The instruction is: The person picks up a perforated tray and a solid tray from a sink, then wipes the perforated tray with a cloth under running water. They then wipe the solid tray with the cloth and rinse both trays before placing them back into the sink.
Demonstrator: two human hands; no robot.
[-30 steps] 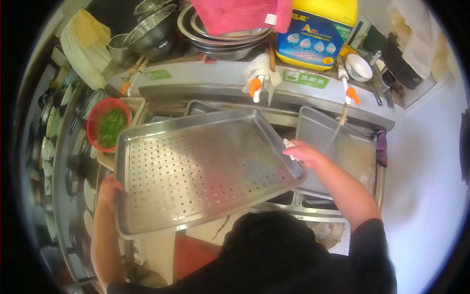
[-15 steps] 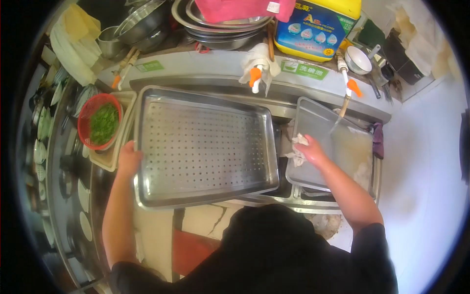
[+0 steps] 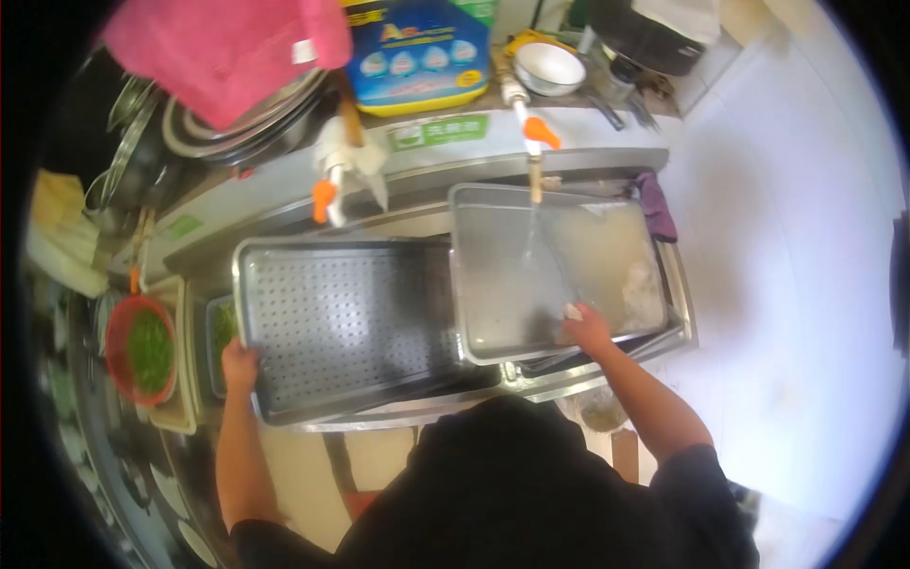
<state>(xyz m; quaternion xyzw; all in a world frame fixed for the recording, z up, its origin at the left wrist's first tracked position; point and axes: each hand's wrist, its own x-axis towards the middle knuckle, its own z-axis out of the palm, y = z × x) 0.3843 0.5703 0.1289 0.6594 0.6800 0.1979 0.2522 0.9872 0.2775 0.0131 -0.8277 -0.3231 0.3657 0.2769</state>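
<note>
Head view: your left hand (image 3: 239, 365), fingers curled on its rim, has lowered the perforated tray (image 3: 346, 322) flat over the sink, while your right hand (image 3: 588, 330) clutches a cloth (image 3: 573, 311) inside the solid tray (image 3: 540, 270) under the running tap (image 3: 534, 142)

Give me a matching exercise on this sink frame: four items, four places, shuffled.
Items:
1. perforated tray
2. solid tray
3. red colander
4. pink towel

Places:
A. on the stacked metal bowls behind the sink
B. under the running tap, right hand at its near edge
C. far left, holding greens
D. over the left basin, left hand on its left edge

Pairs: 1-D, 2-B, 3-C, 4-A
</note>
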